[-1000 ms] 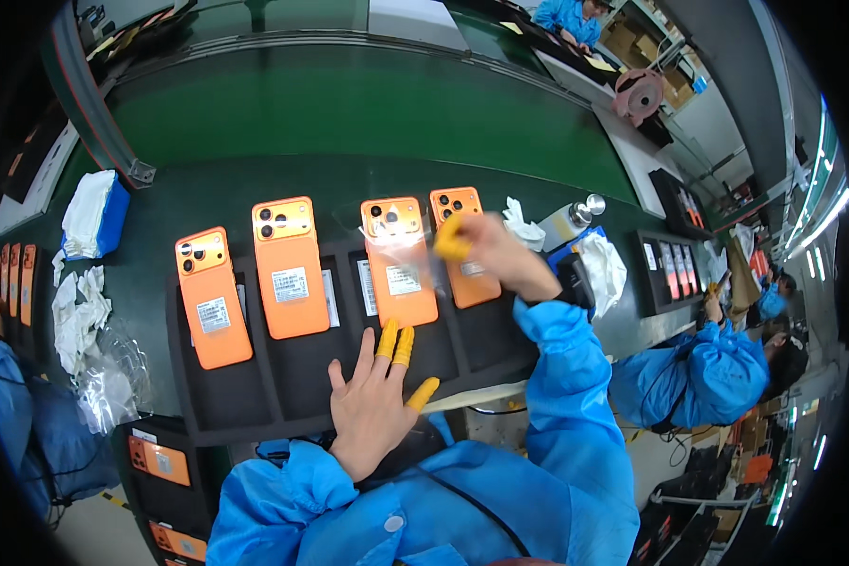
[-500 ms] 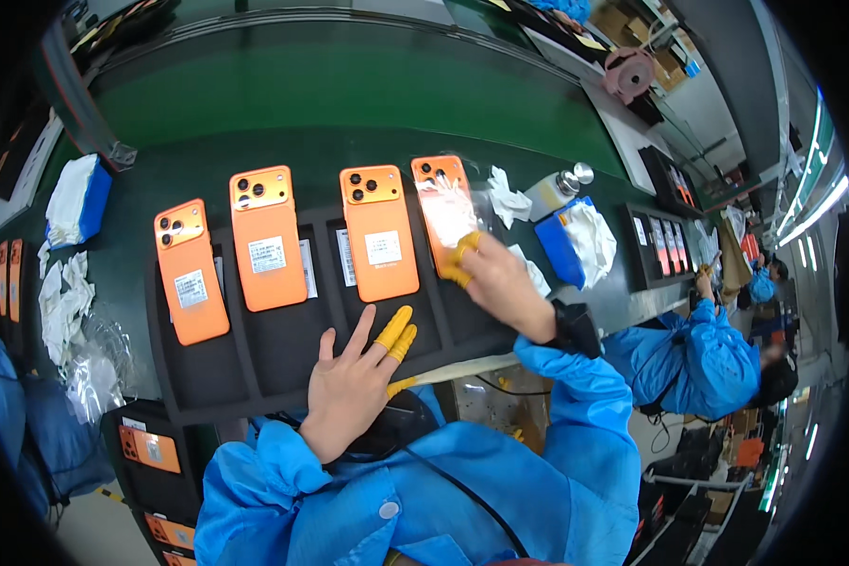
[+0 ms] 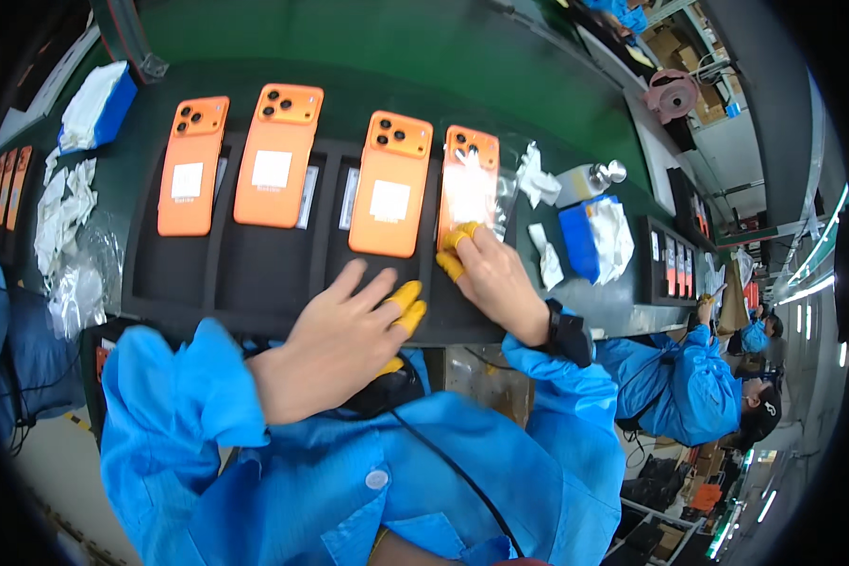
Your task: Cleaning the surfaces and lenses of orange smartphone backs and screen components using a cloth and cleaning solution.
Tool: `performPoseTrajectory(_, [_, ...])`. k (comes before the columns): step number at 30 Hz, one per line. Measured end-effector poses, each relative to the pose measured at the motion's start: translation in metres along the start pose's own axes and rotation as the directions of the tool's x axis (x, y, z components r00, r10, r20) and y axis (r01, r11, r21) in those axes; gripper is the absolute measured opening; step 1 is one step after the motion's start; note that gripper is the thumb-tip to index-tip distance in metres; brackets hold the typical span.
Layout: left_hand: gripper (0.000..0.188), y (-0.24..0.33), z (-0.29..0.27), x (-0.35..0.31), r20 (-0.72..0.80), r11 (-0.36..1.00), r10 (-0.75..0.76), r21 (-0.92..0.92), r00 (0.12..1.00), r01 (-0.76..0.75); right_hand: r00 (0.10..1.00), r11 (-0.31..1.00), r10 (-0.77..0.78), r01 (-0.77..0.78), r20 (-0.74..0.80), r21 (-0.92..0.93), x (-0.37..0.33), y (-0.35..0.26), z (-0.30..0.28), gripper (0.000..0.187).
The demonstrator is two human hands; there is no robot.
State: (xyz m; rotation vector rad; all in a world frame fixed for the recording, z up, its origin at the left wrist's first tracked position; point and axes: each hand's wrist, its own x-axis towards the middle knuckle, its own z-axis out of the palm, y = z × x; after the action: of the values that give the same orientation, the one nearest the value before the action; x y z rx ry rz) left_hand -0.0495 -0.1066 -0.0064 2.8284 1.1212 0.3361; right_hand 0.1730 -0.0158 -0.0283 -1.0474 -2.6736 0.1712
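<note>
Four-slot black foam tray (image 3: 264, 278) holds a row of orange phones lying backs up, camera bumps at the far end. Three of them, the leftmost phone (image 3: 191, 170), the second phone (image 3: 275, 160) and the third phone (image 3: 390, 189), carry white labels. On the rightmost phone (image 3: 468, 179) a shiny clear film glares. My right hand (image 3: 500, 283), in yellow finger cots, pinches at that phone's lower end. My left hand (image 3: 340, 330), also with yellow cots, hovers below the third phone, fingers spread and holding nothing.
Crumpled clear plastic (image 3: 77, 297) and white wipes (image 3: 66, 212) lie left, near a blue wipe box (image 3: 113, 113). To the right stand a bottle (image 3: 585, 182) and another blue box (image 3: 580, 241). Further right, a co-worker in blue (image 3: 689, 377) sits by a phone tray (image 3: 670, 259).
The whole view has shifted, so the tray sits higher. My left hand has come closer to the third phone's lower end. My right hand stays at the rightmost phone's lower end.
</note>
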Motion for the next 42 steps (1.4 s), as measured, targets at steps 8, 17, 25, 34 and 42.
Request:
performPoseTrajectory(8, [0.024, 0.023, 0.03, 0.052, -0.035, 0.982, 0.102, 0.162, 0.994, -0.095, 0.993, 0.971, 0.102, -0.11, 0.052, 0.211, 0.003, 0.014, 0.001, 0.014])
performPoseTrajectory(17, [0.034, 0.021, 0.035, 0.058, 0.135, 0.944, -0.002, 0.327, 0.991, -0.043, 0.965, 0.853, 0.224, -0.26, 0.134, 0.452, 0.008, 0.029, -0.003, 0.012])
performPoseTrajectory(25, [0.067, 0.021, 0.047, 0.059, 0.078, 0.929, -0.131, 0.357, 0.988, 0.095, 0.935, 0.738, 0.316, -0.348, 0.159, 0.577, 0.01, 0.035, -0.006, 0.01])
performPoseTrajectory(34, [0.055, 0.012, 0.046, 0.058, 0.015, 0.987, -0.148, 0.067, 0.989, 0.147, 0.821, 0.574, 0.566, -0.458, 0.076, 0.679, 0.014, 0.046, -0.048, 0.014])
performPoseTrajectory(42, [0.074, 0.01, 0.039, 0.063, 0.123, 0.97, -0.188, -0.134, 0.974, 0.204, 0.975, 0.927, 0.187, -0.216, 0.12, 0.308, 0.002, 0.016, -0.022, 0.047])
